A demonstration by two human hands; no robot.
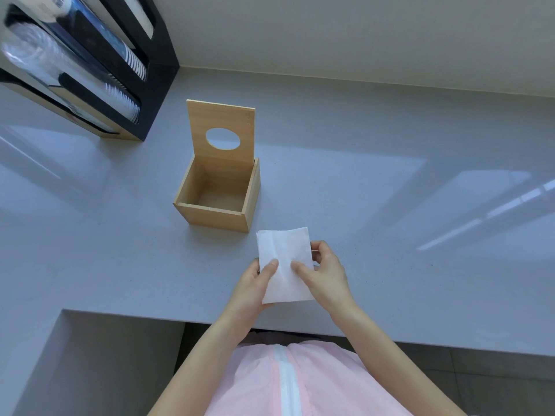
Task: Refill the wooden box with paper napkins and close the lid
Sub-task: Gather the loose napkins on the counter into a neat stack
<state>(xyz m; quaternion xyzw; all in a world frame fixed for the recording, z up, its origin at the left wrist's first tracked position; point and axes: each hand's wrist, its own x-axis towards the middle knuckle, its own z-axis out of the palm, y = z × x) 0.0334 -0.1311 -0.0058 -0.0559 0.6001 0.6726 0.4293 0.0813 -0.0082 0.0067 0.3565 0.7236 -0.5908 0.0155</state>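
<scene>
A light wooden box (216,219) stands on the grey counter with nothing visible inside. Its lid (221,115), with an oval hole, is pulled up and stands upright at the box's back. A stack of white paper napkins (282,253) is held just in front of and to the right of the box. My left hand (251,288) grips the stack's lower left side, thumb on top. My right hand (322,273) grips the right side, thumb on top and fingers behind.
A black and wood dispenser (156,85) with stacked cups and lids stands at the far left against the wall. The grey counter (390,205) stretches wide to the right. Its front edge runs near my body, with a cut-out at lower left.
</scene>
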